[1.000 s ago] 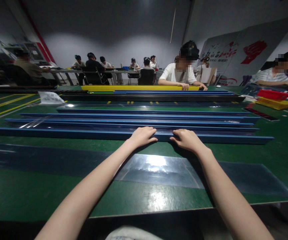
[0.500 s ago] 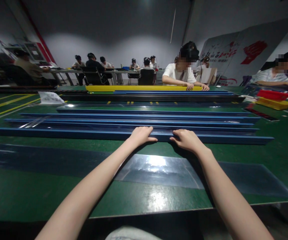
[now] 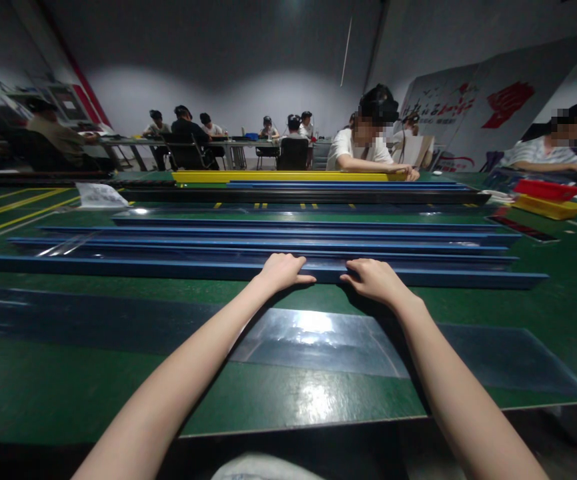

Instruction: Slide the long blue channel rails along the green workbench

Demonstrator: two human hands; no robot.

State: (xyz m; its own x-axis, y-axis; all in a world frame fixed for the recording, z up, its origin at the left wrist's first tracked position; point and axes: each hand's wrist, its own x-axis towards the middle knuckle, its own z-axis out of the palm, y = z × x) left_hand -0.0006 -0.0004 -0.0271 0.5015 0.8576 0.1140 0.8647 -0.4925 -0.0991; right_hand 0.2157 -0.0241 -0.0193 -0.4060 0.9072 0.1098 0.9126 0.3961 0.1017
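1. Closest to the body, on the green table (image 3: 248, 407), a clear film strip (image 3: 313, 337) lies flat from nine to about four o'clock, its surface glossy with glare.
2. Just beyond it, toward twelve o'clock, is the nearest blue rail (image 3: 118, 268), running long from ten to two, resting on the table.
3. The left hand (image 3: 287, 272), slightly left of twelve, has this rail's near wall between thumb and fingers: thumb in front, fingers curled over the top, hand half closed.
4. The right hand (image 3: 371, 277), just past twelve, holds the same wall likewise, fingers bent. How hard either presses cannot be told.
5. The rail looks light for its length and stiff across short spans, though its ends may flex or swing; the smooth face could slip or scratch. Two holds spread wider, toward ten and two, should steady it better than this close central pair; the top edge suits thumb and fingers.
6. Behind it, more blue rails (image 3: 418, 233) lie roughly parallel.
7. Farther toward twelve come a black rail (image 3: 298, 196), then a yellow rail (image 3: 288, 177), which a co-worker (image 3: 351, 148) at about one o'clock is handling.
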